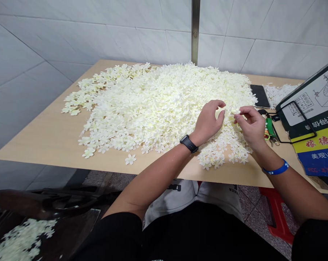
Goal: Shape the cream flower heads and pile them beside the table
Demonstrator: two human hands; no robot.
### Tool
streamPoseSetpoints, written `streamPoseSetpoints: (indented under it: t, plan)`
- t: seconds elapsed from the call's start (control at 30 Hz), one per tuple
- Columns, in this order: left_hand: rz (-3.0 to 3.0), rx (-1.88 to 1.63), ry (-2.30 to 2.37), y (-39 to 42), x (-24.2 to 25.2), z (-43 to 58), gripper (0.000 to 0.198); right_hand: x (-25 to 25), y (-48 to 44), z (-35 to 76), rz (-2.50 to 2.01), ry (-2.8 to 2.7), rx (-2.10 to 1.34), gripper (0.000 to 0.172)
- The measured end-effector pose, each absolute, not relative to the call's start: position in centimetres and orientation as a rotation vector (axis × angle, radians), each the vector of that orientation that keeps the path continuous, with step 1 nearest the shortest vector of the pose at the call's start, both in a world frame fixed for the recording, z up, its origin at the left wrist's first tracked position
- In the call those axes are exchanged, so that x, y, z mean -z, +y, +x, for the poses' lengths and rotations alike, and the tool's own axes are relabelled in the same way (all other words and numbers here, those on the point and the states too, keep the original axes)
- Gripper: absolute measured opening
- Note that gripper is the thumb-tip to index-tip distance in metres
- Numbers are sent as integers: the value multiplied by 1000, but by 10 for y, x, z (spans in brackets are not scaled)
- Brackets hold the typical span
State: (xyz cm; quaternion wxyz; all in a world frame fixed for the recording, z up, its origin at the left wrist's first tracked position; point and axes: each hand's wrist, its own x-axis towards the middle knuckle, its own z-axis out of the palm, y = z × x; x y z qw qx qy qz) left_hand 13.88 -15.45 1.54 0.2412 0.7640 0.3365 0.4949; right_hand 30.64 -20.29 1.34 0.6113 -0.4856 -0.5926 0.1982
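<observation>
A large heap of cream-white fabric flower petals [158, 101] covers most of a light wooden table [44, 141]. My left hand [208, 121], with a black band on the wrist, hovers over the heap's right side with curled fingers. My right hand [250, 125], wearing a blue wristband, pinches a single white flower piece [235, 112] between thumb and fingertips. The left fingertips sit right next to that piece; whether they touch it I cannot tell.
A dark phone [260, 96] lies at the back right, beside a smaller petal pile [279, 92]. Keys with a green tag [269, 128] lie by printed boards [313, 119] on the right. More petals [19, 235] sit low at left. A red stool [278, 214] stands below.
</observation>
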Motion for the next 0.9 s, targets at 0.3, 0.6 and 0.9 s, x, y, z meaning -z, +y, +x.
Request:
streamPoseSetpoints:
  t: [0.3, 0.6, 0.9]
  plan:
    - [1959, -1354, 784, -160, -21, 142, 7, -13, -204, 305, -1118, -1392, -483, 25]
    - [1902, -1334, 813, -159, -22, 139, 17, -14, -204, 305, -1090, -1365, -468, 19]
    - [1552, -1177, 635, -161, -18, 146, 19, -15, -204, 305, -1110, -1417, -347, 13]
